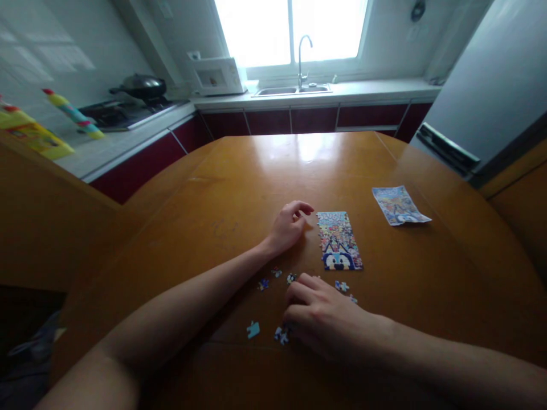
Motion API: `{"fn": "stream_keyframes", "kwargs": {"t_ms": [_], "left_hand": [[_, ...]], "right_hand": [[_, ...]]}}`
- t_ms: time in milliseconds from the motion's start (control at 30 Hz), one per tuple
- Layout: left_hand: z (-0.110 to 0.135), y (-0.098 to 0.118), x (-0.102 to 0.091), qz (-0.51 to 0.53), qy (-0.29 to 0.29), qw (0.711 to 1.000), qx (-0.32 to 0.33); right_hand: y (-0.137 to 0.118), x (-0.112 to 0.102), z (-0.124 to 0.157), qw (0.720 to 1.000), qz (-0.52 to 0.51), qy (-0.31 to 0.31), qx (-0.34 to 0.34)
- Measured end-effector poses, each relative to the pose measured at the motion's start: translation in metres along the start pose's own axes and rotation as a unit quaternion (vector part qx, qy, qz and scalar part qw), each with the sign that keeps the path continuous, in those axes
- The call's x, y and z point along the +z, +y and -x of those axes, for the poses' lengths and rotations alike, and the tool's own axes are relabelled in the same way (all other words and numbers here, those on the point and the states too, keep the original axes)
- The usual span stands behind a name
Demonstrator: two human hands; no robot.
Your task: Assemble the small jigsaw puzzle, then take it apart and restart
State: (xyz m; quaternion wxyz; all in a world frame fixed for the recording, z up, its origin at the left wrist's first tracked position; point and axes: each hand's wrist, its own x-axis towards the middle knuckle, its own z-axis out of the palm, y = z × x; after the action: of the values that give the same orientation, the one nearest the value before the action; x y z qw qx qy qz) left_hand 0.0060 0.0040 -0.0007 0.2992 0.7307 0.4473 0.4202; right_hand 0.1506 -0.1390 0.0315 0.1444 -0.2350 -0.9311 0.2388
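A partly assembled jigsaw puzzle (339, 242) lies flat on the wooden table, with a blue cartoon dog's face along its near edge. Just left of it rests my left hand (290, 226), its fingers loosely bent and a gap between thumb and fingers, holding nothing visible. Nearer to me, my right hand (320, 313) is down among loose puzzle pieces with its fingers curled; its fingertips are hidden, so what they pinch cannot be made out. Around it lie a dark piece (291, 278), a pale piece (281, 335) and a blue-white piece (342, 286). Farther left are a light blue piece (253, 329) and a dark blue piece (263, 285).
A creased printed sheet (399, 205) lies right of the puzzle on the wooden table (205, 199). Beyond the table run a counter with a sink (277, 91), a microwave (217, 76) and a stove holding a wok (143, 86). A fridge (496, 85) stands at right.
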Motion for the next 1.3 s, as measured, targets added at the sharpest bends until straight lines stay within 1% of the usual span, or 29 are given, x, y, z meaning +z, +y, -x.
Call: {"fn": "stream_keyframes", "kwargs": {"t_ms": [133,200,233,300,367,433,500,567,633,733,933,1100,1167,1300], "left_hand": [[0.000,0.000,0.000,-0.004,-0.001,1.000,-0.001],[0.000,0.000,0.000,-0.009,-0.003,1.000,-0.001],[0.000,0.000,0.000,-0.012,-0.004,1.000,0.000],[0.002,0.001,-0.001,-0.018,-0.005,1.000,0.006],[0.003,0.001,-0.001,-0.022,-0.006,1.000,0.017],[0.005,0.003,-0.001,-0.028,-0.010,0.999,0.029],[0.006,0.005,-0.002,-0.037,-0.018,0.998,0.041],[0.007,0.007,-0.003,-0.041,-0.039,0.997,0.055],[0.007,0.010,-0.004,-0.044,-0.072,0.994,0.067],[0.007,0.014,-0.005,-0.057,-0.104,0.991,0.069],[0.006,0.014,-0.004,-0.051,-0.084,0.994,0.045],[0.006,0.011,-0.003,-0.043,-0.079,0.995,0.046],[0.006,0.011,-0.003,-0.043,-0.077,0.995,0.045],[0.006,0.010,-0.003,-0.047,-0.080,0.995,0.046]], "right_hand": [[-0.002,0.002,0.000,0.999,-0.031,-0.014,-0.017],[0.000,0.004,0.001,0.997,-0.070,-0.001,-0.022],[0.002,0.003,0.001,0.995,-0.093,0.018,-0.013],[0.008,-0.001,0.001,0.987,-0.139,0.081,0.023],[0.018,-0.010,0.001,0.969,-0.173,0.157,0.075],[0.030,-0.022,0.002,0.947,-0.180,0.232,0.133],[0.044,-0.032,0.002,0.924,-0.178,0.277,0.196],[0.056,-0.040,0.004,0.906,-0.184,0.298,0.238],[0.065,-0.045,0.006,0.901,-0.185,0.301,0.253],[0.071,-0.044,0.007,0.908,-0.159,0.289,0.259],[0.066,-0.036,0.006,0.918,-0.174,0.237,0.265],[0.061,-0.033,0.004,0.925,-0.143,0.203,0.286],[0.061,-0.032,0.003,0.929,-0.128,0.195,0.286],[0.061,-0.031,0.003,0.937,-0.083,0.200,0.276]]}}
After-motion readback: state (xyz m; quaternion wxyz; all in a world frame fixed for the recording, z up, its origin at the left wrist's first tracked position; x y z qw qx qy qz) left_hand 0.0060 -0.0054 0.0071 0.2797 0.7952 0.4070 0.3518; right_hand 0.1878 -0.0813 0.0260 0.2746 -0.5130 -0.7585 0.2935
